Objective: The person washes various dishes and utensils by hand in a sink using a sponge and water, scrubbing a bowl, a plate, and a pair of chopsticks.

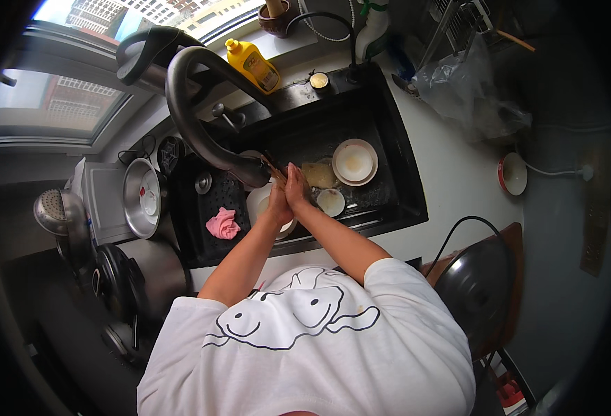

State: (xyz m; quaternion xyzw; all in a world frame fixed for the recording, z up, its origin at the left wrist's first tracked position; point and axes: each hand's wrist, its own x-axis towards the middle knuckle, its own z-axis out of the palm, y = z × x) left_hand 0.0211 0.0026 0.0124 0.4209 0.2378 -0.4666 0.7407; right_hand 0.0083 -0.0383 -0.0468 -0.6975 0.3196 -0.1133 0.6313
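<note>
My left hand (279,204) and my right hand (296,186) press palm to palm around several thin brown sticks, probably chopsticks (274,169), beneath the faucet head (256,172). Under them, a white bowl (257,200) is partly hidden in the black sink (412,171). To the right of the hands lie a yellowish sponge or cloth (319,175), a small white dish (331,202) and two stacked bowls (354,162). A crumpled pink cloth (223,223) rests on the perforated drain tray (232,195) at the left.
A yellow dish soap bottle (253,66) stands behind the sink. Left are a steel basin (141,197) and a large pot (154,270). A knife (405,86), a plastic bag (456,93) and a bowl (513,174) are on the right, with a dark lid (474,296) lower down.
</note>
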